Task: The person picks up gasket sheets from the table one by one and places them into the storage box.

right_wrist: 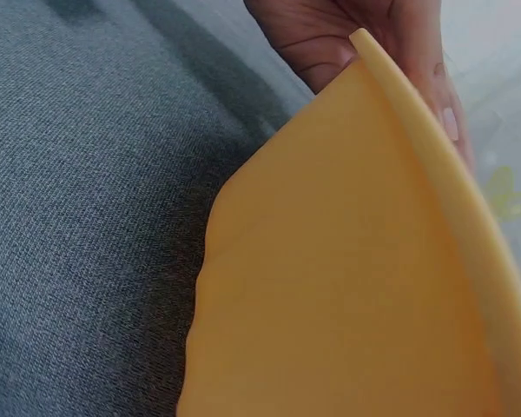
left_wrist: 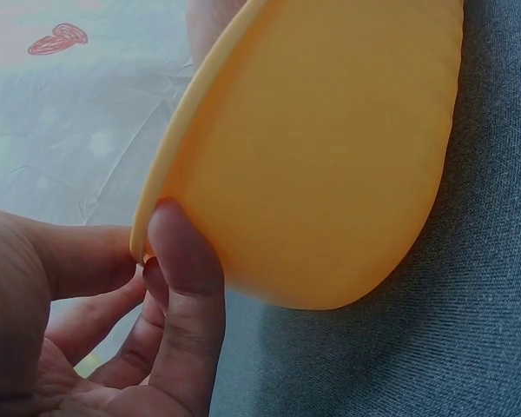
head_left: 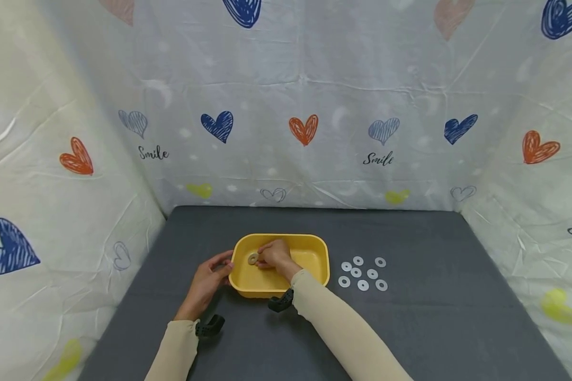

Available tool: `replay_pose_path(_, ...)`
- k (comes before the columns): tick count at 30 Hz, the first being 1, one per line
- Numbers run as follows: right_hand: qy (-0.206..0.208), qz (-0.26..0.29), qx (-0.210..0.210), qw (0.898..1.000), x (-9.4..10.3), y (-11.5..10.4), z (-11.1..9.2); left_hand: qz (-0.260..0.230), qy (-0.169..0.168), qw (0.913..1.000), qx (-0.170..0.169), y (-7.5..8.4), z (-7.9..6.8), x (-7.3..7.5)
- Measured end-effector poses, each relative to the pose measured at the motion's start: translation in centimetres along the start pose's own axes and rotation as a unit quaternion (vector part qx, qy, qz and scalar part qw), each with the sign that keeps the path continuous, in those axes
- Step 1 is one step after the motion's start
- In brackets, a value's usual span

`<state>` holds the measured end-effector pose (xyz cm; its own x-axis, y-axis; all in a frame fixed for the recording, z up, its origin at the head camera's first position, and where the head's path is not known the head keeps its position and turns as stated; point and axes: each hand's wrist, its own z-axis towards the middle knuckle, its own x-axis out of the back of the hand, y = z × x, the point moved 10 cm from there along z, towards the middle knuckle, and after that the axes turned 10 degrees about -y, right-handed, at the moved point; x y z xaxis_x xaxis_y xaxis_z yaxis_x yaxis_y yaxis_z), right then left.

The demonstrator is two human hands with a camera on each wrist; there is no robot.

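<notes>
**Heart-print fabric point(head_left: 267, 63), grey table point(head_left: 434, 328), yellow tray point(head_left: 310, 259) and some flat washers point(head_left: 369, 274)**

So the heart-print fabric was easily the biggest thing there, hanging at the back and down both sides, with "Smile" lettering point(head_left: 153, 153) between the hearts (cheerful choice, honestly). Inside that was the grey table, its top looking like woven cloth in the wrist views.

Two beige sleeves point(head_left: 348, 330) reached in from the near edge. The yellow tray, a rounded-corner rectangle, sat around the middle of the tabletop.

The left hand point(head_left: 209, 280) was at the tray's left end, pinching the rim between thumb and fingers. The right hand point(head_left: 277, 256) was down inside the tray, fingers bent. Each wrist had a black mount point(head_left: 209, 326) on it.

Smallest of all, the washers: eight lay in a loose cluster on the table, just to the right of the tray. One more washer point(head_left: 250, 259) was inside the tray toward its left end, right at the right hand's fingertips. Couldn't tell whether they were pinching it or just beside it.
</notes>
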<state>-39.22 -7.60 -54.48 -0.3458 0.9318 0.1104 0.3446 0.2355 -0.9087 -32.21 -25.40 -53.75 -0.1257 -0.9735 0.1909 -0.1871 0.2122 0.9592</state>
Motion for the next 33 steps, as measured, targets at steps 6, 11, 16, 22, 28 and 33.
replay_pose_path(6,0.010,-0.031,0.015,0.999,0.5,-0.4,-0.3,0.004,0.003,1.0000,-0.002,0.1,0.0,0.0)
replay_pose_path(11,0.007,-0.046,0.036,0.998,1.1,-0.7,-0.9,0.002,0.003,1.0000,-0.001,0.1,-0.1,0.0)
replay_pose_path(16,-0.019,-0.015,0.064,0.998,1.5,-1.2,-1.9,0.002,0.004,1.0000,0.000,0.1,-0.2,0.0)
replay_pose_path(22,-0.043,0.028,0.084,0.995,2.0,-2.2,-3.6,0.004,0.007,1.0000,-0.002,0.1,-0.2,0.3)
replay_pose_path(28,-0.049,0.032,0.116,0.991,2.8,-3.3,-5.2,0.005,0.006,1.0000,0.001,0.2,-0.2,0.3)
replay_pose_path(33,-0.037,0.017,0.140,0.989,3.7,-3.3,-6.5,0.000,0.005,1.0000,0.005,0.1,-0.3,0.1)
